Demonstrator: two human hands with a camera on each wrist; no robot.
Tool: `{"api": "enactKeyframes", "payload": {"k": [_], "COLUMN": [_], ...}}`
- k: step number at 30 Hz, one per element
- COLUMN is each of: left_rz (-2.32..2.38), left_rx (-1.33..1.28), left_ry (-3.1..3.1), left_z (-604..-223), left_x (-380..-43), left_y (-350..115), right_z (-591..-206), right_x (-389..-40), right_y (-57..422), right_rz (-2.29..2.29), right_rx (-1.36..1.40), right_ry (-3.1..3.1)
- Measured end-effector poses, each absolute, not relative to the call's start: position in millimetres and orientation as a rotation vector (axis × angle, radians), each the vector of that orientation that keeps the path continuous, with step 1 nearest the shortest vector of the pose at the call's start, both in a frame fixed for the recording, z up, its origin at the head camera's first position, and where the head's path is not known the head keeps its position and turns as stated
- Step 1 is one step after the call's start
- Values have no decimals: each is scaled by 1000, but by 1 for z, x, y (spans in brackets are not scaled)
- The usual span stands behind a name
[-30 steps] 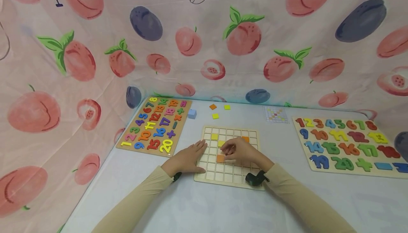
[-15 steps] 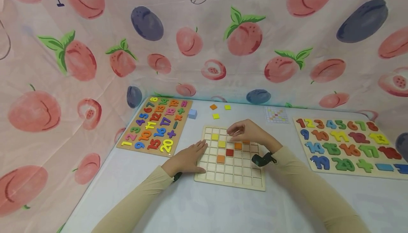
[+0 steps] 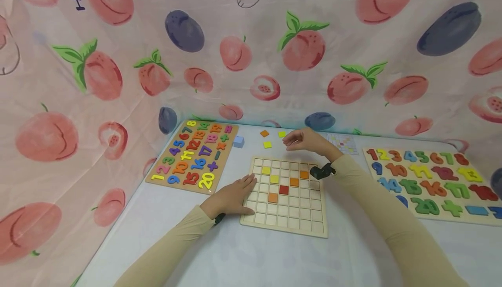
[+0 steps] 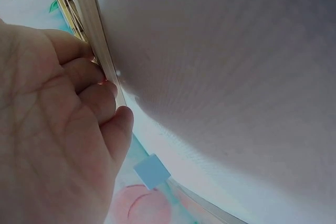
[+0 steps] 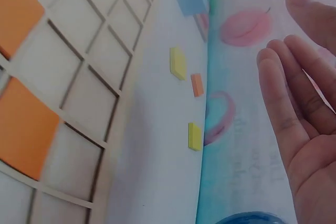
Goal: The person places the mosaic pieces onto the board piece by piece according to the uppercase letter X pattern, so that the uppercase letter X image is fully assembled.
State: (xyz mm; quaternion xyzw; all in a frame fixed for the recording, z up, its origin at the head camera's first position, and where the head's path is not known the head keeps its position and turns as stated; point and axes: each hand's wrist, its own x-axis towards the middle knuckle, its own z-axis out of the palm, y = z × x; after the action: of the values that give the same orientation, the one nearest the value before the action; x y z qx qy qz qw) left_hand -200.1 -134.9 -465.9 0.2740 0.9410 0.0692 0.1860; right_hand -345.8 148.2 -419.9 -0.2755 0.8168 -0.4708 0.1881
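Observation:
A wooden grid board (image 3: 288, 212) lies on the white table, holding yellow tiles, orange tiles and one red tile (image 3: 284, 189) in its squares. My left hand (image 3: 232, 197) rests on its left edge, fingers spread; in the left wrist view the fingertips (image 4: 124, 116) touch the board's side. Beyond the board's far edge hovers my right hand (image 3: 306, 141), holding nothing, its thumb and fingers apart in the right wrist view. Near it on the table are a yellow tile (image 3: 282, 134), a second yellow tile (image 3: 267, 145) and an orange tile (image 3: 264, 133).
A number puzzle board (image 3: 157, 180) stands at the left with a blue block (image 3: 238, 141) beside it. Another number board (image 3: 427, 152) lies at the right. A printed pattern card (image 3: 350, 144) is partly behind my right arm. Fruit-print cloth (image 3: 243, 16) hangs behind the table.
My right hand has moved from the middle of the board up and away, past its far edge, uncovering the red tile and orange tiles. The left hand keeps its place.

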Motion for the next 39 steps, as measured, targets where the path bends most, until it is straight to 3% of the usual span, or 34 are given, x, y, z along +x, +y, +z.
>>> {"api": "enactKeyframes", "payload": {"k": [16, 39], "left_rz": [174, 161], "left_rx": [777, 790], "left_ry": [2653, 2665], "left_z": [-467, -468], "left_x": [-200, -199], "left_y": [-136, -137], "right_z": [-423, -456], "right_x": [-387, -411], "right_y": [119, 81], "right_rz": [-1358, -1316], "right_rx": [-698, -699], "right_ry": [2372, 2490]}}
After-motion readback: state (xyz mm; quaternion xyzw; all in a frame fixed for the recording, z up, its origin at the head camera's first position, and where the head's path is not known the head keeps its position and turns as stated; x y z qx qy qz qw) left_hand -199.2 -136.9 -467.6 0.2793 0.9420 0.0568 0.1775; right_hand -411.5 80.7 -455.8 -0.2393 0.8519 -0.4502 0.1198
